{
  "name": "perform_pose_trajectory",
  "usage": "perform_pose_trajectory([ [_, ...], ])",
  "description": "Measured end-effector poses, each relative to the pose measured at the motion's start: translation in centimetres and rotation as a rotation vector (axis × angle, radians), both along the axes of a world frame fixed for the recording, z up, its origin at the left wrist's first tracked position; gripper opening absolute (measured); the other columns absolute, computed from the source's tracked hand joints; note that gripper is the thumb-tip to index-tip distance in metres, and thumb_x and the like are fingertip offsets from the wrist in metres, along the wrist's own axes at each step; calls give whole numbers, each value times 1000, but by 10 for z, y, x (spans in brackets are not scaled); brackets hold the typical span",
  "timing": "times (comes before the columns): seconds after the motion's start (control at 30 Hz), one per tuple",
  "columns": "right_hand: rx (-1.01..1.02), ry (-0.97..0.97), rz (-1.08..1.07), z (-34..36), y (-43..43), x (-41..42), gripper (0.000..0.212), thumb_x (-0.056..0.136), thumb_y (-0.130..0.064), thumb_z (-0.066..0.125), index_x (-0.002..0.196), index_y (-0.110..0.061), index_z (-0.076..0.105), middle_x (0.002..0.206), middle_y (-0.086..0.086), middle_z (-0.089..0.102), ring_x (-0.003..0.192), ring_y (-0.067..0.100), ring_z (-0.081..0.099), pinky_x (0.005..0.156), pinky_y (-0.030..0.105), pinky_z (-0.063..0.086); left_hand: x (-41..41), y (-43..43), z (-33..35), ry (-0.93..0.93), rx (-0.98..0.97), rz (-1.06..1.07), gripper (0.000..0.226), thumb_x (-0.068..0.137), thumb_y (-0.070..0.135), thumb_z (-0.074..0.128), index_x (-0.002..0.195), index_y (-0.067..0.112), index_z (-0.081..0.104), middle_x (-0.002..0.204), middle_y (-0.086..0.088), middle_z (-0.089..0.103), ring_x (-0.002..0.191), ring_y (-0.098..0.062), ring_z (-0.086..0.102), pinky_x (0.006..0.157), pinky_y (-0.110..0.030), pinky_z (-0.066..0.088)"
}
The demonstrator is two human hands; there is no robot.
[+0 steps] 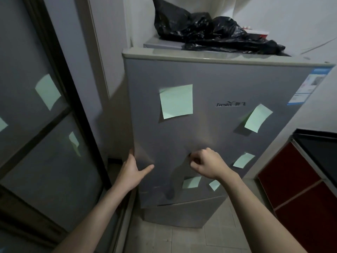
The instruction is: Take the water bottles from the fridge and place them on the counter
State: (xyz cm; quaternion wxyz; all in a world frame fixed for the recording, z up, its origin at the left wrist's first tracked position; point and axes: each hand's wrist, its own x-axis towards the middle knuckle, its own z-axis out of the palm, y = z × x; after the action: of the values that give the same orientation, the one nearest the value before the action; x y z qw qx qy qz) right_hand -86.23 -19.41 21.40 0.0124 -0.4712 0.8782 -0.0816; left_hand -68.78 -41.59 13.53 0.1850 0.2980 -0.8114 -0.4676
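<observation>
A person's left hand (134,172) is hooking its fingers round the left edge of the shut fridge door (209,128), thumb splayed for leverage. The right hand (204,164) is hovering fisted, apparently empty. No water bottles are showing.

The left hand (134,170) and right hand (206,164) are bare, and the left forearm (94,216) and right forearm (255,207) show smooth uncovered skin.

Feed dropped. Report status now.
Left hand grips fridge door edge. Right hand curled, empty, against door. Bottles not in view. Nothing seen in the way.
</observation>
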Motion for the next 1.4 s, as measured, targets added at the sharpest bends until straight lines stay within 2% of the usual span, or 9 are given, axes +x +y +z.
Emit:
perform_pose_trajectory([
  [0.17, -21, -80, 35, 1, -21, -26, 12, 73, -34, 50, 62, -28, 49, 58, -2, 48, 72, 33, 62, 58, 27, 37, -34, -22, 0, 2, 23, 63, 102, 68, 44, 85, 147, 13, 28, 142, -2, 54, 131, -19, 51, 105, -32, 41],
  [0.33, -42, -63, 38, -7, -35, -47, 22, 76, -34, 50, 77, -20, 66, 69, 2, 67, 76, 32, 64, 61, 32, 46, -64, -34, -4, -6, 21, 76, 120, 80, 40, 78, 155, 2, -7, 161, -9, 27, 147, -22, 27, 114, -26, 22],
  [0.53, -94, -55, 0, -14, -52, -63, 22, 75, -36, 51, 80, -23, 68, 76, 2, 73, 82, 30, 67, 65, 31, 48, -100, -45, 0, -11, 30, 71, 123, 84, 37, 76, 151, -2, -18, 165, -14, 10, 151, -24, 13, 120, -31, 17],
  [0.63, -103, -51, -21, -19, -56, -66, 25, 72, -40, 48, 76, -25, 67, 72, 0, 72, 80, 28, 66, 61, 29, 43, -106, -49, -5, -12, 68, 53, 127, 82, 35, 78, 150, 0, -24, 163, -4, 16, 149, -16, 17, 116, -25, 18],
  [0.87, -124, -50, -35, -23, -56, -68, 24, 71, -40, 48, 75, -24, 66, 68, -3, 70, 76, 27, 65, 59, 28, 40, -108, -53, -11, 35, 80, 35, 121, 81, 28, 80, 153, 6, -15, 139, 17, 26, 128, 4, 27, 104, -18, 23],
  [1.07, -86, -102, -32, -13, -54, -63, 21, 75, -35, 53, 83, -26, 70, 78, -2, 73, 84, 30, 67, 63, 28, 41, -102, -57, -6, -27, 53, 9, 123, 84, 35, 77, 151, 1, -21, 159, -1, 25, 144, -11, 22, 114, -24, 22],
  [1.17, -35, -187, -49, -2, -50, -59, 22, 83, -31, 55, 96, -28, 71, 92, 0, 75, 94, 30, 67, 72, 31, 48, -93, -64, 4, -31, 67, -11, 98, 91, 31, 68, 156, 2, 1, 161, -11, 29, 147, -24, 30, 121, -40, 26],
  [1.27, -6, -241, -58, -2, -36, -47, 22, 86, -28, 55, 102, -26, 69, 100, 2, 75, 97, 28, 67, 76, 33, 50, -79, -60, 13, 67, 104, 44, 75, 93, 22, 66, 152, 7, 22, 154, -14, 41, 136, -29, 45, 113, -47, 38],
  [1.4, -80, -395, -88, -2, 6, -27, 20, 92, -25, 59, 108, -23, 70, 96, -2, 76, 80, 11, 68, 71, 21, 51, -46, -33, 27, 291, 153, 122, 65, 93, 4, 64, 149, 12, 32, 149, -16, 42, 127, -26, 49, 97, -31, 45],
])
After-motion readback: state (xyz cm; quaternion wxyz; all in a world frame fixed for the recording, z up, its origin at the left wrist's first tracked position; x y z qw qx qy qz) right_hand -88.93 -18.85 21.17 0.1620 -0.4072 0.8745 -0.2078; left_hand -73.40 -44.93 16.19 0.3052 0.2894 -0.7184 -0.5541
